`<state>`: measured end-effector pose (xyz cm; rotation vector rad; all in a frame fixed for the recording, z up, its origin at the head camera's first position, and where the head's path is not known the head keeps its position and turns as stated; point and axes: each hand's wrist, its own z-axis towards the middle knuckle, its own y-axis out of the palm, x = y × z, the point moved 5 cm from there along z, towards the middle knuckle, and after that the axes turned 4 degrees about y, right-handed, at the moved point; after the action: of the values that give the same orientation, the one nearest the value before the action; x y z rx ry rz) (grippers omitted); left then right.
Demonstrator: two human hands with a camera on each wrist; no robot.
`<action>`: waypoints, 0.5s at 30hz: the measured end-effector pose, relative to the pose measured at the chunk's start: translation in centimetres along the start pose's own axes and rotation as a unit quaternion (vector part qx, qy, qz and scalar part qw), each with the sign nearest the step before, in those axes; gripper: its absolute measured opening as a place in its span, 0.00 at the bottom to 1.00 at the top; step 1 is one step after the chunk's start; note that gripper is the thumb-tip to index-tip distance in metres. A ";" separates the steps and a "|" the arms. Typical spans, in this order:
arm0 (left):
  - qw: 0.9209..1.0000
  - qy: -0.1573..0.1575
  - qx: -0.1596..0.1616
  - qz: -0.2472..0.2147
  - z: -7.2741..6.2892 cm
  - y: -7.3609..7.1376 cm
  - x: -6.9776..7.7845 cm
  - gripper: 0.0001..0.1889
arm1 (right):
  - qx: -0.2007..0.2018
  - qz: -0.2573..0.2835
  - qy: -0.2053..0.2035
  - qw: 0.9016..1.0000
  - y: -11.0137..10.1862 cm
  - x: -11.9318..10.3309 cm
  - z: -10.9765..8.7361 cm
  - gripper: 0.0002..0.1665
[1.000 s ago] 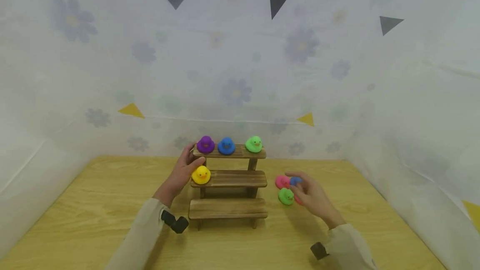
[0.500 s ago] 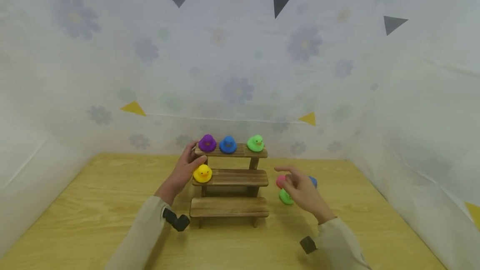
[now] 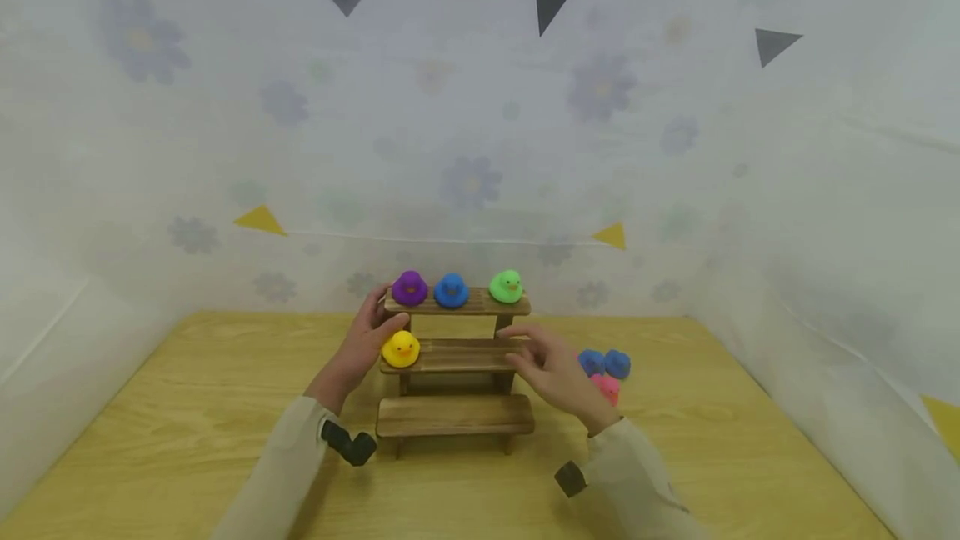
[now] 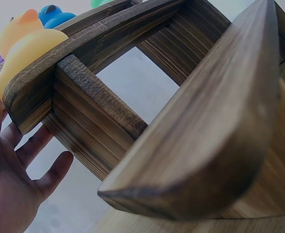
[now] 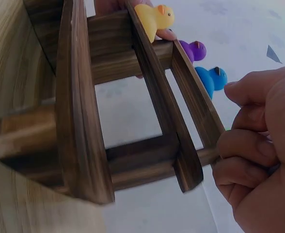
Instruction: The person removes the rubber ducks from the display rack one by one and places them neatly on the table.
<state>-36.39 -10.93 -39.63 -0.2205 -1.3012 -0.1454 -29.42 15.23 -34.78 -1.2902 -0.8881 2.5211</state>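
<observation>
A three-tier wooden shelf (image 3: 455, 417) stands mid-table. My left hand (image 3: 362, 348) grips its left side, fingers behind the upright and thumb by the yellow rubber duck (image 3: 401, 349) on the middle tier. On the top tier sit a purple duck (image 3: 410, 288), a blue duck (image 3: 452, 291) and a light green duck (image 3: 506, 287). My right hand (image 3: 557, 375) overlaps the right end of the middle tier. In the right wrist view its fingers (image 5: 246, 145) are curled, with a speck of pink between them; I cannot tell whether it holds a duck.
Right of the shelf, two blue ducks (image 3: 617, 364) and a pink duck (image 3: 604, 389) lie on the wooden table (image 3: 697, 440), partly behind my right hand. A pale flowered sheet (image 3: 472, 107) forms the back and sides.
My right hand has moved left from the loose ducks to the right end of the shelf. The green duck on the table is now hidden behind it. My left hand stays on the shelf.
</observation>
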 end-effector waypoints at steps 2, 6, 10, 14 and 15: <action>1.000 0.001 0.000 0.001 0.0 -0.1 0.0 0.36 | -0.010 0.002 0.007 1.000 0.5 -1.2 0.4 0.17; 1.000 0.006 -0.001 0.001 0.0 -0.2 -0.2 0.35 | -0.024 0.014 -0.001 1.000 1.3 -3.4 0.9 0.16; 1.000 0.005 0.000 0.000 0.0 0.0 -0.3 0.34 | -0.024 0.017 -0.012 0.999 2.1 -3.2 1.4 0.16; 1.000 0.005 0.000 -0.001 0.0 0.1 -0.2 0.34 | -0.029 0.020 -0.007 0.999 3.3 -1.6 2.1 0.18; 1.000 0.005 0.000 -0.001 0.1 0.1 -0.1 0.34 | -0.032 0.024 -0.004 0.999 3.6 -1.2 2.3 0.18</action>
<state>-36.46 -10.84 -39.75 -0.2178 -1.2910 -0.1481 -30.03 10.86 -35.00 -1.3383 -0.9587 2.5551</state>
